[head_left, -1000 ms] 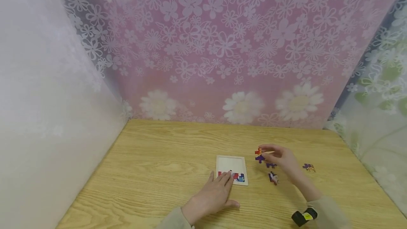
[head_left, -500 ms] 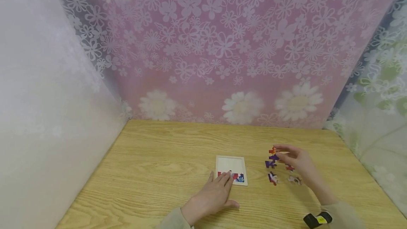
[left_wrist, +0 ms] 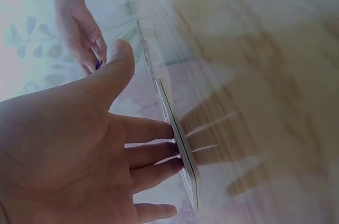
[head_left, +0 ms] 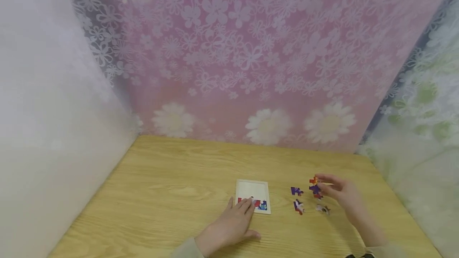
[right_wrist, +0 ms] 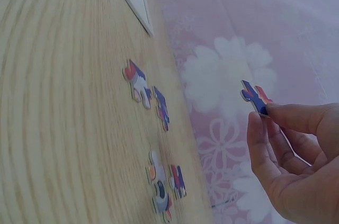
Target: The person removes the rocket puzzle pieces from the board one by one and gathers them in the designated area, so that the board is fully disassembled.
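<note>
A white puzzle tray (head_left: 252, 188) lies on the wooden table (head_left: 172, 194), with a few coloured pieces set along its near edge. My left hand (head_left: 229, 224) lies flat with straight fingers (left_wrist: 151, 152) resting on that near edge of the tray (left_wrist: 183, 152). My right hand (head_left: 340, 194) is raised to the right of the tray and pinches a purple and red puzzle piece (head_left: 314, 186) between thumb and fingertips (right_wrist: 257, 128); the piece (right_wrist: 255, 97) is off the table.
Loose puzzle pieces lie on the table right of the tray: a purple one (head_left: 296, 190), a red and white one (head_left: 298, 206), a pale one (head_left: 322, 209). Flowered curtains close the table on three sides. The table's left half is bare wood.
My right hand has carried the pinched piece rightward, away from the tray. The head view has shifted, so everything sits lower and further left. The left hand has stayed on the tray.
</note>
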Demonstrator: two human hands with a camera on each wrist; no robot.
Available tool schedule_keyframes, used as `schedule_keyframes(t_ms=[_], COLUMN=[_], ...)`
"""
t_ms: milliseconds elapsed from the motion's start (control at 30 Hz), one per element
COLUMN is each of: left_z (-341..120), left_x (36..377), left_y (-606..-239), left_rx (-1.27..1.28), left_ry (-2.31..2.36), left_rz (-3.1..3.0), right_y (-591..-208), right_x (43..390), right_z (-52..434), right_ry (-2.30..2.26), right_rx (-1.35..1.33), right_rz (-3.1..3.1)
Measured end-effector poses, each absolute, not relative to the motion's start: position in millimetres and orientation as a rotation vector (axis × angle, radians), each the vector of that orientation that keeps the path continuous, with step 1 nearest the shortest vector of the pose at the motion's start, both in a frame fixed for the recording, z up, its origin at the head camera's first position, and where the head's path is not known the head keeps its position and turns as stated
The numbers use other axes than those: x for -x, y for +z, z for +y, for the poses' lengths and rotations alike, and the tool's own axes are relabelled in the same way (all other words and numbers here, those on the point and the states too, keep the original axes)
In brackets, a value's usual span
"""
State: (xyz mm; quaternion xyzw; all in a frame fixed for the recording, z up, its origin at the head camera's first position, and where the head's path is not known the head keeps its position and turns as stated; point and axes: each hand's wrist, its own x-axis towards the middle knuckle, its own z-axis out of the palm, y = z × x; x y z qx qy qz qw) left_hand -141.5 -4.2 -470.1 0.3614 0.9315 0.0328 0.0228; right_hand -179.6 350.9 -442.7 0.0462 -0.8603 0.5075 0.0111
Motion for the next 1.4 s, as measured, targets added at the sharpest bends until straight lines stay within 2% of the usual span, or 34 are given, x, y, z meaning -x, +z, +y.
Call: schedule_keyframes(t_ms=[467, 967, 1400], left_z=[-48, -16, 4], left_x=[134, 141, 142], left_y=[-469, -472, -469], left_rx=[-1.108, -1.129, -1.107], left_ry=[0.063, 0.117, 0.052], left_rz=[2.852, 2.855, 2.878], right_y=[-477, -470, -460], right_x=[167, 159, 154], right_z=[328, 384, 425], right_ry=[1.796, 1.632, 1.466], right_rx=[-0.082, -0.182, -0.13], right_rz=[-2.542, -2.593, -2.765])
